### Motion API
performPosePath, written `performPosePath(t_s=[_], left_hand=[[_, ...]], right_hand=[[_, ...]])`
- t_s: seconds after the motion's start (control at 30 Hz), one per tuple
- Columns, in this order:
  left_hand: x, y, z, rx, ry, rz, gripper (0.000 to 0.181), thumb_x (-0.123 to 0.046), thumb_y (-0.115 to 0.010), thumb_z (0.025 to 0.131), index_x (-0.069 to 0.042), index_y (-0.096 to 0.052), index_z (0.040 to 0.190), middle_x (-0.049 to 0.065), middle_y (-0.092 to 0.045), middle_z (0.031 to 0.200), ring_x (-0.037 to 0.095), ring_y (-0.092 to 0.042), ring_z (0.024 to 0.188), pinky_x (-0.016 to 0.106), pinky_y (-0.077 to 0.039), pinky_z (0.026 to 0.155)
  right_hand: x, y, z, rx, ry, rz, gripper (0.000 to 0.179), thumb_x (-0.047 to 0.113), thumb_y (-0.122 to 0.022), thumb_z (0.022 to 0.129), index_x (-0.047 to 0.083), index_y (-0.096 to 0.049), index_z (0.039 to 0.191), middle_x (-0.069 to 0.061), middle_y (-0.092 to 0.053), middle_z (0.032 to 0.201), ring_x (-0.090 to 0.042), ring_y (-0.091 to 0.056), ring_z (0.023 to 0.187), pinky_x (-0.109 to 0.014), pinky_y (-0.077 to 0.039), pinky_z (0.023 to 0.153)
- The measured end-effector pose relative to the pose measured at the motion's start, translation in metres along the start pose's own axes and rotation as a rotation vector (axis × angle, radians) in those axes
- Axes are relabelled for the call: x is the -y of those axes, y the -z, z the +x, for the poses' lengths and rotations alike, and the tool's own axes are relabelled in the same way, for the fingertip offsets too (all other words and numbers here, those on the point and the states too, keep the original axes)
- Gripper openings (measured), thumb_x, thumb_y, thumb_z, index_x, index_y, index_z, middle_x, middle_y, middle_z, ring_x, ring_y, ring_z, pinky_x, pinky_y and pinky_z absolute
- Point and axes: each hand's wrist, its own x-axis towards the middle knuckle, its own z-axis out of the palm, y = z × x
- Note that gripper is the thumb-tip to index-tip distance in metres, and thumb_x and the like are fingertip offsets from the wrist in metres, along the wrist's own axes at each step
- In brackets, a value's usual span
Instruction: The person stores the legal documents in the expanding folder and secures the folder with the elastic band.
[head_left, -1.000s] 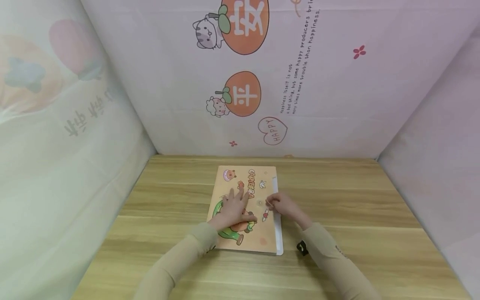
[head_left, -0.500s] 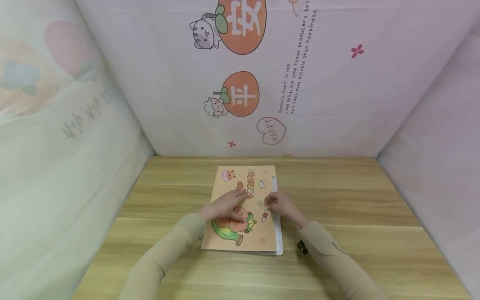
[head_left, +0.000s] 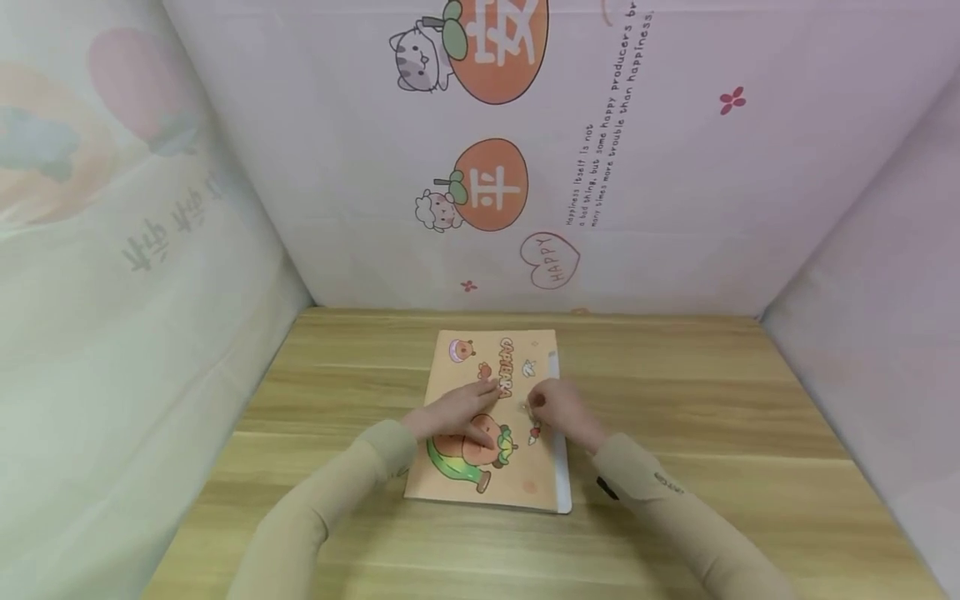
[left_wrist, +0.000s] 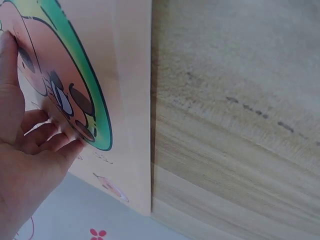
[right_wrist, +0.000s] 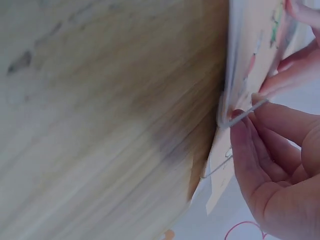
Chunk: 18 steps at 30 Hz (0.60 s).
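An orange file folder [head_left: 517, 487] with cartoon capybara prints lies on the wooden table, a white strip [head_left: 562, 479] showing along its right edge. My left hand [head_left: 453, 414] rests on the cover, fingers extended beside the big capybara drawing [left_wrist: 50, 70]. At the right edge, my right hand [head_left: 562, 408] pinches a thin whitish cord [right_wrist: 246, 115] between thumb and fingertips. The cord runs from the folder's edge up over the cover. A small round fastener on the cover is mostly hidden by the right fingertips.
Wooden tabletop [head_left: 697, 392] surrounds the folder. A small black object [head_left: 607, 488] lies partly under the right forearm. White printed cloth [head_left: 645, 267] hangs behind the table and at both sides.
My left hand has slid left over the cover, uncovering more of the capybara drawing. My right hand has shifted slightly inward, its fingertips now over the round fastener, with the cord still pinched.
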Motion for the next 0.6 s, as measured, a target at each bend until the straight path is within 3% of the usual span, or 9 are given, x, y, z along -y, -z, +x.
performPosePath(t_s=[0.2,0.4,0.6], left_hand=[[0.001,-0.006,0.003,0.024,0.032,0.025,0.102,-0.059,-0.07,0.08,0.002,-0.031,0.153,0.021,-0.025,0.162,0.033,-0.029,0.15,0.041,-0.037,0.119],[0.002,-0.008,0.004,-0.01,0.0,0.039,0.103,-0.06,-0.071,0.079,0.003,-0.034,0.151,0.023,-0.028,0.161,0.034,-0.033,0.149,0.041,-0.039,0.118],[0.004,-0.008,0.002,-0.01,0.017,0.034,0.104,-0.061,-0.072,0.077,0.003,-0.034,0.151,0.023,-0.028,0.161,0.035,-0.033,0.149,0.042,-0.038,0.118]], right_hand=[[0.008,0.002,0.005,0.013,0.104,-0.112,0.006,0.002,-0.072,0.081,0.005,-0.075,0.085,-0.008,-0.073,0.085,-0.015,-0.06,0.073,-0.029,-0.053,0.067],[0.009,0.003,0.015,0.066,0.205,-0.184,0.002,0.003,-0.072,0.081,0.004,-0.073,0.081,-0.005,-0.07,0.079,-0.012,-0.056,0.069,-0.024,-0.049,0.061],[0.011,0.004,0.028,0.146,0.218,-0.209,0.003,0.006,-0.073,0.08,0.006,-0.071,0.082,-0.003,-0.069,0.081,-0.013,-0.057,0.073,-0.028,-0.051,0.067]])
